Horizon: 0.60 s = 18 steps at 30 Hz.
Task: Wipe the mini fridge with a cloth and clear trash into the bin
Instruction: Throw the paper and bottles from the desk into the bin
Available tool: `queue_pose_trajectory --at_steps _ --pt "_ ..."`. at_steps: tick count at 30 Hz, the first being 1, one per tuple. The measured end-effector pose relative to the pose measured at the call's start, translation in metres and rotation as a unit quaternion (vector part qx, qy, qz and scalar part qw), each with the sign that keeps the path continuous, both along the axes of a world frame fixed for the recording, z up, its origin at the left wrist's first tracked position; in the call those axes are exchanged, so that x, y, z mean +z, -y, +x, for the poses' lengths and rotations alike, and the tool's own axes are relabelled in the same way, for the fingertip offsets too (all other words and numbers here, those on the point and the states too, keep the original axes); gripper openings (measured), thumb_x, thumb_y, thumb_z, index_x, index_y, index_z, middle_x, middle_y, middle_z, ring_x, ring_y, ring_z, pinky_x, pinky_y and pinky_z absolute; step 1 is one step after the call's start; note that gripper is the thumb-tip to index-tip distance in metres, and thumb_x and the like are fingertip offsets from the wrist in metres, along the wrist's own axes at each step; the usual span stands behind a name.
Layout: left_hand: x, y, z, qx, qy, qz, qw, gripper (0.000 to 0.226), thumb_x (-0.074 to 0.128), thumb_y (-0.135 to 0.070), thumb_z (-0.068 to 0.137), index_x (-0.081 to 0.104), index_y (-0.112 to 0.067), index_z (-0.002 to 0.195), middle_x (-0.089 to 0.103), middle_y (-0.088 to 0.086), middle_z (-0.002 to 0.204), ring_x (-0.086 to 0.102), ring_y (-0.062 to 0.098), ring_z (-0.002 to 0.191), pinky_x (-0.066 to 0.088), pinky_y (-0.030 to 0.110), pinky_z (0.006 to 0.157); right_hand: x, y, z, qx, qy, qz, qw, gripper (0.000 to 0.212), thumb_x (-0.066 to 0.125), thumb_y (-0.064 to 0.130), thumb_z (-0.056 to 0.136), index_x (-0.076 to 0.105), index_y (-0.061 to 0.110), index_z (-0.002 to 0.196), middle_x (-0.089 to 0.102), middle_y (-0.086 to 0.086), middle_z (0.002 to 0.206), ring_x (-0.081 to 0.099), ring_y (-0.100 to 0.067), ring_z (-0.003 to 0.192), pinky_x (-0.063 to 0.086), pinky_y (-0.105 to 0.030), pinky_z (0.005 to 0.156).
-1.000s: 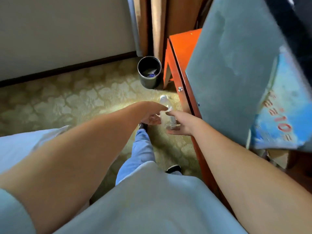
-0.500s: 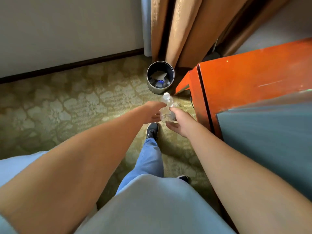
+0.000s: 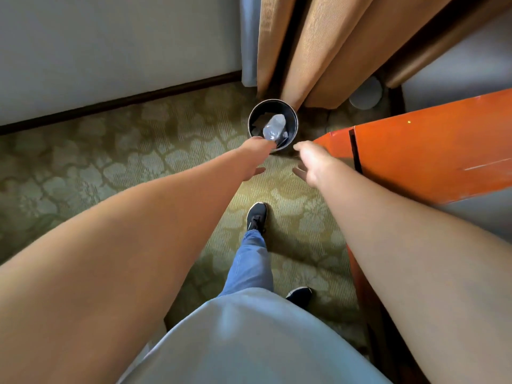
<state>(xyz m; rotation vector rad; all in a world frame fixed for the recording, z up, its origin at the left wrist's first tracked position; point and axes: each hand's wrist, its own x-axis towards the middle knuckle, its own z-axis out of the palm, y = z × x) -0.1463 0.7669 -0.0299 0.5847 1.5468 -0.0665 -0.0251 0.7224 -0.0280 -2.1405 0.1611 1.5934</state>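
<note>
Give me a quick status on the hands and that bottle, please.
Left hand at the bin rim, grip on the bottle unclear. Right hand open, empty. Bottle over the bin mouth. Nothing in the way.

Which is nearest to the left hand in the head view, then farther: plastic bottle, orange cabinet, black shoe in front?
From the left hand:
1. Plastic bottle, at its fingertips, over the bin.
2. Black shoe, on the carpet below the hand in the picture.
3. Orange cabinet, off to the right, beyond the right hand.
</note>
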Motion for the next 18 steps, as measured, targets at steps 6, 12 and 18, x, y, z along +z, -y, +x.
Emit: queue_pose_trajectory --at_steps 6,12,18 --pt "-0.008 0.011 0.002 -0.013 -0.009 -0.009 1.000 0.037 0.063 -0.030 0.099 0.056 -0.023 0.135 0.056 -0.003 0.124 0.055 0.019 0.115 0.055 0.036 0.098 -0.005 0.018 0.002 0.020 -0.039 -0.018 0.999 0.022 0.059 0.023 0.099 0.051 0.019 0.119 0.055 -0.003 0.127 0.058 -0.022 0.112 0.057 -0.033 0.088" --pt "0.019 0.051 0.015 -0.037 0.022 -0.002 0.999 0.035 0.062 -0.033 0.100 0.059 -0.016 0.131 0.066 0.000 0.116 0.065 0.019 0.107 0.057 0.032 0.086 0.021 0.057 0.006 0.013 -0.046 0.009 0.999 0.021 0.057 0.024 0.099 0.056 0.017 0.119 0.062 -0.003 0.118 0.064 -0.019 0.102 0.059 -0.033 0.085" --pt "0.050 0.134 0.021 -0.052 0.037 0.022 0.998 0.029 0.059 -0.030 0.101 0.061 -0.016 0.126 0.070 0.003 0.113 0.068 0.020 0.107 0.058 0.034 0.091 0.060 0.140 0.013 0.010 -0.035 0.039 0.999 0.010 0.058 0.024 0.098 0.059 0.018 0.105 0.065 -0.002 0.109 0.068 -0.019 0.098 0.061 -0.034 0.083"
